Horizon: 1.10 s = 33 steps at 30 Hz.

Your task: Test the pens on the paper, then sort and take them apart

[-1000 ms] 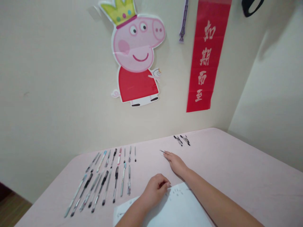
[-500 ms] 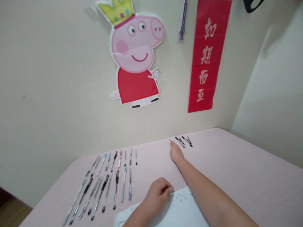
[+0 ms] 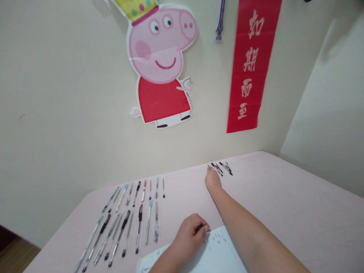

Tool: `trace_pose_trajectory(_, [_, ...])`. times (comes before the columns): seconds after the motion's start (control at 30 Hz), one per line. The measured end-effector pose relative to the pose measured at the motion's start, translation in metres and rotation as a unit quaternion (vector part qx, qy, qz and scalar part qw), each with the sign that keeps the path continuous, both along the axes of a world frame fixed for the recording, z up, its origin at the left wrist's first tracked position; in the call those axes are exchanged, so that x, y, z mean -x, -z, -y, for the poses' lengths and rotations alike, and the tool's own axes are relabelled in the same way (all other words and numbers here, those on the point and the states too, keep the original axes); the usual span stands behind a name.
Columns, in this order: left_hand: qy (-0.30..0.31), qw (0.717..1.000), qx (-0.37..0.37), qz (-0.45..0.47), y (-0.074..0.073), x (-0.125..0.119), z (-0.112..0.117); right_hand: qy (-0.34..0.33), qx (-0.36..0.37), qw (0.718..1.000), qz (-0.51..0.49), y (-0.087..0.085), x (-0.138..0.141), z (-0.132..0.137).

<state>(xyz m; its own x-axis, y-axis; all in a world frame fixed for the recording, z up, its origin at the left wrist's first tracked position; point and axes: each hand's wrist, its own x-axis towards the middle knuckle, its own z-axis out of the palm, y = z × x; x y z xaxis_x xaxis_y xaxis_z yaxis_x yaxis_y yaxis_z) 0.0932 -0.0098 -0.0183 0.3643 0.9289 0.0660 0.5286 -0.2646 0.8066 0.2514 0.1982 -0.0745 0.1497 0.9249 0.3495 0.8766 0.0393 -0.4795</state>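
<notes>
At the far edge of the table, my right hand (image 3: pixel 212 179) is closed in a pinch. A thin dark stick-like piece (image 3: pixel 209 166) pokes out past its fingertips; the rest of that piece is hidden. Just right of these fingers lie two small groups of black and clear pieces, a nearer group (image 3: pixel 217 169) and a farther group (image 3: pixel 226 168), which look like pen parts. My left hand (image 3: pixel 190 233) rests with curled fingers on the upper edge of a white paper sheet (image 3: pixel 218 252) with dark marks. I see nothing held in it.
Several pens and thin refill-like sticks lie in two rows on the left, among them a black-gripped pen (image 3: pixel 139 227) and a pink pen (image 3: pixel 143 190). A pink cloth (image 3: pixel 284 204) covers the table. The wall behind carries a pig cutout (image 3: pixel 162 100) and a red banner (image 3: pixel 247 98).
My right hand has shifted slightly right, closer to the black pieces, with the thin dark piece still at its fingertips. My left hand has barely moved. The camera view has shifted slightly.
</notes>
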Motion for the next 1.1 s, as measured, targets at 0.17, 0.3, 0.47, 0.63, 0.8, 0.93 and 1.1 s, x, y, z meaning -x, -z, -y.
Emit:
trace_pose_trajectory(0.17, [0.005,1.000,-0.002,0.003,0.000,0.001,0.000,-0.008,-0.008,1.000,0.002,0.003,0.001,0.001])
trace_pose_trajectory(0.3, [0.004,1.000,0.000,0.001,0.001,0.001,0.000,-0.013,-0.012,1.000,0.010,-0.002,0.002,0.006])
trace_pose_trajectory(0.47, [0.005,1.000,-0.006,0.002,0.001,0.001,0.001,-0.038,-0.017,0.999,0.032,-0.013,0.002,0.020])
trace_pose_trajectory(0.63, [0.007,1.000,-0.010,-0.005,0.002,0.002,0.001,-0.071,-0.012,0.997,0.043,-0.016,0.002,0.040])
trace_pose_trajectory(0.8, [0.012,1.000,-0.019,-0.001,0.004,0.003,0.000,-0.117,-0.010,0.993,0.031,-0.014,-0.001,0.067])
trace_pose_trajectory(0.93, [0.011,1.000,-0.017,0.006,0.001,0.002,0.001,-0.202,0.001,0.979,-0.013,-0.019,0.001,0.098])
trace_pose_trajectory(1.1, [0.015,0.999,-0.024,0.015,0.002,0.001,0.002,-0.302,0.007,0.952,-0.046,-0.031,0.012,0.141])
